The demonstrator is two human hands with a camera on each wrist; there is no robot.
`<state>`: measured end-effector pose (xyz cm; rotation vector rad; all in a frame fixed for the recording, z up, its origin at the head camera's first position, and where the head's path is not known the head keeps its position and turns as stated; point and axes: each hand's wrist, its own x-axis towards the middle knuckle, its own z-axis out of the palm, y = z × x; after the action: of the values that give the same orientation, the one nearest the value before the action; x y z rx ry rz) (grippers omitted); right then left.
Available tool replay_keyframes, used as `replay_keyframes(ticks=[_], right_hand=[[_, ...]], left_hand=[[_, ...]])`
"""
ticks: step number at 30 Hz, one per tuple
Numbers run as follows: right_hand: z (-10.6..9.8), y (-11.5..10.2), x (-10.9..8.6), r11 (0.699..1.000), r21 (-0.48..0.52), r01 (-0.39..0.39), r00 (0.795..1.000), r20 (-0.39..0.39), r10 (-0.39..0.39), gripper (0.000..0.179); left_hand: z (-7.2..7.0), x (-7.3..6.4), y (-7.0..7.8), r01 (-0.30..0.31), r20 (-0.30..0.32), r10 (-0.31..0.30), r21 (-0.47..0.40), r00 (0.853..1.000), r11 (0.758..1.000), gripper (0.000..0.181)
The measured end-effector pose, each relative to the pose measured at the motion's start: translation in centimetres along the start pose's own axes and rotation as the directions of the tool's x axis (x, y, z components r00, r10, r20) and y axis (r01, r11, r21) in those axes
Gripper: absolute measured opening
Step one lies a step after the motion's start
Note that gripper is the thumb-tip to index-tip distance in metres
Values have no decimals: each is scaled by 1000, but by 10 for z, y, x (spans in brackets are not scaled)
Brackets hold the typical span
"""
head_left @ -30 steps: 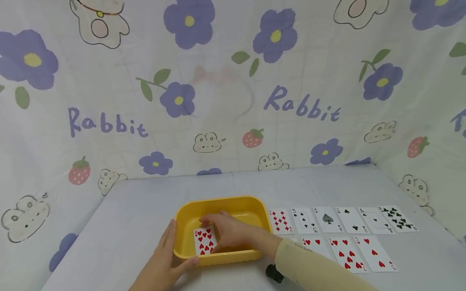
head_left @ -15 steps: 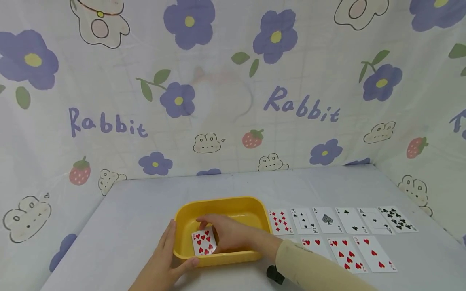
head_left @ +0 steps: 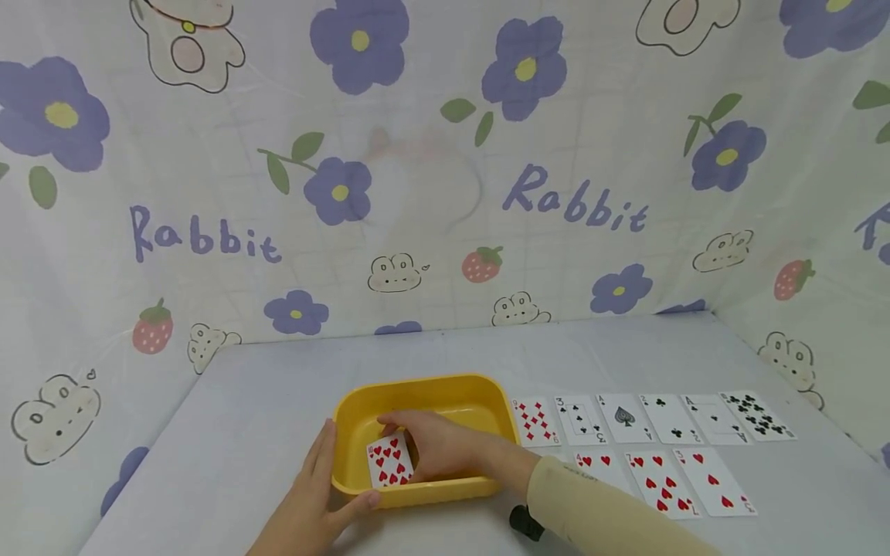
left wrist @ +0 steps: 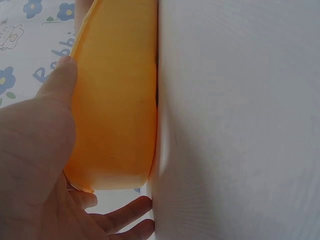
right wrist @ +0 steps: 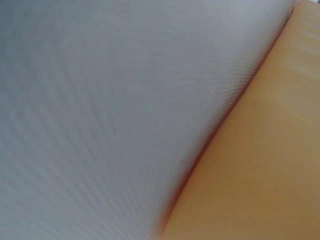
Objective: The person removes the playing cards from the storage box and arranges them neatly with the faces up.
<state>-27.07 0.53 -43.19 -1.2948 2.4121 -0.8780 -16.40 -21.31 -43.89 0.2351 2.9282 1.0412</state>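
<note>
A yellow plastic tray [head_left: 417, 494] stands on the white table in the head view. Inside lies a ten of hearts playing card [head_left: 388, 462], face up. My right hand [head_left: 445, 446] reaches over the front wall and holds the card at its right side, covering part of it. My left hand [head_left: 306, 494] rests against the tray's left end, its fingers along the outside and thumb on the front rim. In the left wrist view the left hand [left wrist: 37, 145] touches the tray's corner. The right wrist view has only tabletop and the tray's wall [right wrist: 260, 165]; the right hand is hidden there.
Right of the tray, face-up cards lie in two rows, among them a nine of diamonds [head_left: 535, 422], an ace of spades [head_left: 625, 418] and a seven of hearts [head_left: 662, 483]. A small black object [head_left: 526, 523] sits by the right sleeve [head_left: 591, 506]. A patterned curtain [head_left: 431, 177] hangs behind.
The ten of hearts has shifted slightly left and turned a little in the tray, with the right hand's fingers moving slightly. The left hand and the tray stay put.
</note>
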Motion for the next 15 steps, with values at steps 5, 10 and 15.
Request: replay_keyframes(ticks=[5,10,15], right_hand=[[0,-1,0,1000,-17,-10,1000,10,10,85],[0,0,1,998,-56,-7,1000,18,8,85],[0,0,2,997,-76,1,1000,24,1,85]], left_hand=[[-1,-1,1,2,-3,-2,3,1000,1000,119],[0,-1,1,20,-2,-20,12,1000,1000,121],[0,-1,1,17,-4,-17,18,1000,1000,120]])
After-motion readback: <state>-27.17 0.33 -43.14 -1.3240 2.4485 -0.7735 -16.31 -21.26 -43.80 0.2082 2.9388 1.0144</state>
